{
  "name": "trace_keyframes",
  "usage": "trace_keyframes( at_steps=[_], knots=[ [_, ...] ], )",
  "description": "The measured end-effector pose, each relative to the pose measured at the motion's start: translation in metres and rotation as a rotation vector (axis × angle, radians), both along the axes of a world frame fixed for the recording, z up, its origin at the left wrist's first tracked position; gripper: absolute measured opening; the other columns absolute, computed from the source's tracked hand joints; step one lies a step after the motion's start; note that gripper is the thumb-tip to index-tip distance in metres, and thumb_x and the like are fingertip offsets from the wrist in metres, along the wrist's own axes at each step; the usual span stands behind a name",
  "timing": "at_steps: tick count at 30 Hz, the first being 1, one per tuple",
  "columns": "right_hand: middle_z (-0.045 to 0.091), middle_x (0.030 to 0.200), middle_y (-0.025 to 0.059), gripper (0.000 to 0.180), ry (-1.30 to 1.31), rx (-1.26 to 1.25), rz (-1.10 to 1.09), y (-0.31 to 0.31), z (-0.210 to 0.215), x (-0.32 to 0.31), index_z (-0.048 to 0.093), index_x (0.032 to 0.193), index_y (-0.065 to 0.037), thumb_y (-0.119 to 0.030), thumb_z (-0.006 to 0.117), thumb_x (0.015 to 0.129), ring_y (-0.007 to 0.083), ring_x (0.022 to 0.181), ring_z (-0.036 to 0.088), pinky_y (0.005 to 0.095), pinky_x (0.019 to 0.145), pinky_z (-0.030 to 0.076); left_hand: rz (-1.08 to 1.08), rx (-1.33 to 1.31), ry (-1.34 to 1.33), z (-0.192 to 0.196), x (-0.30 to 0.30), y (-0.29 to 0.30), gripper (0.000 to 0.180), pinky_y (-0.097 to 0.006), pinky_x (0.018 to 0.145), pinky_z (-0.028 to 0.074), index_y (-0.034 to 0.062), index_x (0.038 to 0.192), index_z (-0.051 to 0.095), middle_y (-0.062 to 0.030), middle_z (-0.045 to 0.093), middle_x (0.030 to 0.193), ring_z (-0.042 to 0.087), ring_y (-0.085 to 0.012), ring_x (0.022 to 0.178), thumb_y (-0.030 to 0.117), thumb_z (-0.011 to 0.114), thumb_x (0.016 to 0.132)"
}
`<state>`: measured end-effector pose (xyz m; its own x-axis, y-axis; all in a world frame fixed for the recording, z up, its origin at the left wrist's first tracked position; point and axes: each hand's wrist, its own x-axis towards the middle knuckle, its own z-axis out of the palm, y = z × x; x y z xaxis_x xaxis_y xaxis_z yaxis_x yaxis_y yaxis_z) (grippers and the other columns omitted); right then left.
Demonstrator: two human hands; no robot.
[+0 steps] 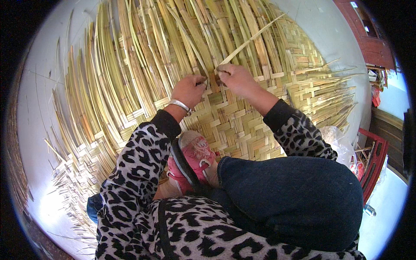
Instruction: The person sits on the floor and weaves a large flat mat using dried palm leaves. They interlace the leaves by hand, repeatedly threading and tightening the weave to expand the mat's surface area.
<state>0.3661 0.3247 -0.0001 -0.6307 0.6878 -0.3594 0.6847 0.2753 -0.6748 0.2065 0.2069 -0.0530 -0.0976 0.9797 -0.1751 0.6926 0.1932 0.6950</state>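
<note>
As both hands pinch it, pale bamboo strip (pixel 251 41), flat, narrow, slanting up-right

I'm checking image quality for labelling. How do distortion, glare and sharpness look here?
Head view: strong fisheye bend with black corners; glare whitens the floor at lower left and far right; the mat and both hands, left, right, are sharp.

This looks like a home craft workspace on a bare floor: a large half-woven bamboo mat (pixel 242 117) covers the pale concrete floor (pixel 39 112), loose strips fan outward, and red wooden furniture (pixel 375 160) stands beside it.
</note>
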Motion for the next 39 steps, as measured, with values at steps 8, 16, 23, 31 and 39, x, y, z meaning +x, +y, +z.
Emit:
trace_keyframes(
  at_steps=[8,16,23,31,39],
  knots=[
    [0.066,0.106,0.0158,0.044,0.318,-0.425,-0.351,-0.010,0.006,-0.021,0.058,0.118,0.001,-0.028,0.061,0.086,0.0293,0.099,0.062,0.0407,0.085,0.048,0.301,-0.141,-0.541,0.017,0.006,-0.010,0.034,-0.034,0.079,0.054,0.0013,0.115,0.064,-0.0116,0.065,0.107,0.065,-0.0213,0.090,0.017,0.065,0.085],
    [0.059,0.088,0.0018,0.020,0.480,-0.789,-0.576,0.023,0.011,-0.042,0.059,0.094,-0.009,-0.029,0.059,0.089,0.0163,0.081,0.055,0.0349,0.071,0.045,0.258,-0.069,-0.560,-0.001,0.009,-0.011,0.028,-0.034,0.078,0.055,0.0035,0.116,0.063,-0.0101,0.063,0.107,0.063,-0.0230,0.093,0.014,0.060,0.089],
    [0.059,0.087,0.0008,0.016,0.244,-0.826,-0.425,0.050,-0.007,-0.043,0.058,0.095,-0.009,-0.024,0.057,0.091,0.0160,0.074,0.058,0.0350,0.067,0.052,0.226,-0.081,-0.474,-0.007,0.008,-0.014,0.030,-0.032,0.078,0.059,0.0018,0.121,0.058,-0.0079,0.062,0.110,0.063,-0.0175,0.094,0.012,0.059,0.092],
    [0.060,0.082,-0.0013,0.016,0.287,-0.838,-0.235,0.058,0.005,-0.033,0.059,0.094,-0.010,-0.024,0.065,0.090,0.0116,0.073,0.059,0.0281,0.062,0.049,0.329,-0.149,-0.696,0.003,0.009,-0.014,0.031,-0.032,0.075,0.059,-0.0007,0.122,0.057,-0.0072,0.063,0.106,0.062,-0.0154,0.093,0.012,0.057,0.093],
    [0.060,0.073,0.0002,0.021,0.354,-0.621,-0.243,0.045,0.004,-0.017,0.062,0.085,-0.007,-0.025,0.072,0.086,0.0096,0.063,0.052,0.0259,0.055,0.041,0.290,0.027,-0.234,0.013,0.010,-0.007,0.031,-0.036,0.081,0.054,-0.0028,0.112,0.062,-0.0161,0.066,0.104,0.067,-0.0265,0.089,0.018,0.061,0.090]
  ],
)
